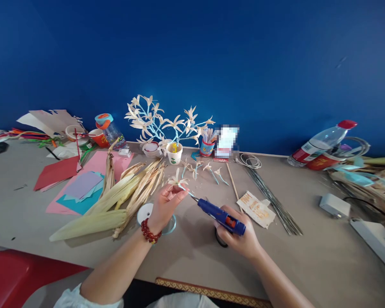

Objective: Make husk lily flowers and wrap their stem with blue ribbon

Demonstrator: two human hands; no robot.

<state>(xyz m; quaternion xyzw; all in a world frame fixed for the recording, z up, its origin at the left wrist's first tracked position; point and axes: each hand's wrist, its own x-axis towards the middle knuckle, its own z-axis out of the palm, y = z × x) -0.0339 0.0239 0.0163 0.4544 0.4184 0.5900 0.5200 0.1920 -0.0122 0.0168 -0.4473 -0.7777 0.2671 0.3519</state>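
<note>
My left hand (167, 204) pinches a pale husk flower (177, 179) by its light-blue wrapped stem, petals pointing up. In my right hand (240, 234) is a dark blue glue gun (220, 215), its fingers wrapped round the handle. The gun's metal nozzle points left and lies at or very near the stem; whether they touch I cannot tell. Beneath my left wrist, partly hidden, is a white spool (145, 212) with light-blue tape. Beyond my hands lie several small finished flowers (208, 169) with blue stems.
White cups at the back hold a branching flower arrangement (175, 153). Corn husks (115, 201) and coloured paper (83, 185) spread on the left. To the right lie a stained paper piece (256, 208), a wire bundle (272, 196), a tilted bottle (322, 143) and a white adapter (335, 206).
</note>
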